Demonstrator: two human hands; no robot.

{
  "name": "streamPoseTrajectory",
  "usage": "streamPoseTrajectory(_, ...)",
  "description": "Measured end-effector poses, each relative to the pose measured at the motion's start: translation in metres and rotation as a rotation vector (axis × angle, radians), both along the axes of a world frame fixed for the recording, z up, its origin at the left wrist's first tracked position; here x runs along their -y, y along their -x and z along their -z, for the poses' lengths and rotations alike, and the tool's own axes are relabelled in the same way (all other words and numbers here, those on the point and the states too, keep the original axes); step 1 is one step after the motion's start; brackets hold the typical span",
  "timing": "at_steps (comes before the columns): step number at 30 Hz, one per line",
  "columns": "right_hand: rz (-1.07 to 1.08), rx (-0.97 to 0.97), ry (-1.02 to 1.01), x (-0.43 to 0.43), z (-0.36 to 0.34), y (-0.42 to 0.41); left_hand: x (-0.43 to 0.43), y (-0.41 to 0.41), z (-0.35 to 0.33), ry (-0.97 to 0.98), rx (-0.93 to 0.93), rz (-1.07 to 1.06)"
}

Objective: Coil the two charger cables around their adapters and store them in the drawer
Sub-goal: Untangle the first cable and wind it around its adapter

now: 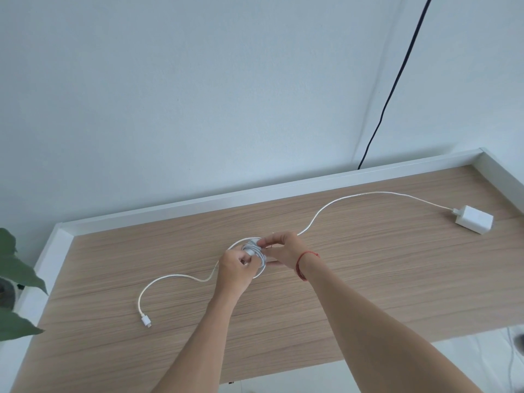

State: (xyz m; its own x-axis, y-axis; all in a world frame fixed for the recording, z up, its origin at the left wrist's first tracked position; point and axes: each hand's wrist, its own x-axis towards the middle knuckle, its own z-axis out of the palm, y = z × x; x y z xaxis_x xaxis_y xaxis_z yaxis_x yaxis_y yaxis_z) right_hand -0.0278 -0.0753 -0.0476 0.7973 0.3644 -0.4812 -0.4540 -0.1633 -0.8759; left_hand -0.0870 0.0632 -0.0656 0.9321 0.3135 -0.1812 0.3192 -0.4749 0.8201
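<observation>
Coiling of the first charger, viewed across the wooden desk [397,251]. Nearest, the free plug [146,321] of the first cable [175,277] lies flat and points toward the desk's near edge, its slack curving away and rightward to the hands; at mid-desk the left hand [234,268] curls its fingers round the first adapter [251,251], apparently steadying it as a spool; the right hand [283,249] pinches a turn of cable against it, probably to keep the winding tight; the bundle's long axis cannot be told under the fingers; farther right, well apart, the second adapter [474,219] rests flat, long axis roughly left to right, cable end facing left; the second cable [354,195] snakes back toward the hands, its other end hidden; no drawer is in sight
</observation>
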Motion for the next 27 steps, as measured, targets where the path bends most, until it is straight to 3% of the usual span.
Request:
streamPoseTrajectory(12, -0.154, 0.024, 0.084, 0.002, -0.012, -0.008, 0.000, -0.002, -0.007, 0.117, -0.035, -0.055)
streamPoseTrajectory(19, -0.261, 0.372, 0.293, -0.003, -0.007, -0.007, 0.003, -0.004, -0.003, 0.175, -0.062, -0.155)
streamPoseTrajectory(27, -0.429, 0.514, 0.592, -0.018, -0.001, -0.016, 0.001, -0.009, -0.002, 0.271, -0.078, -0.142)
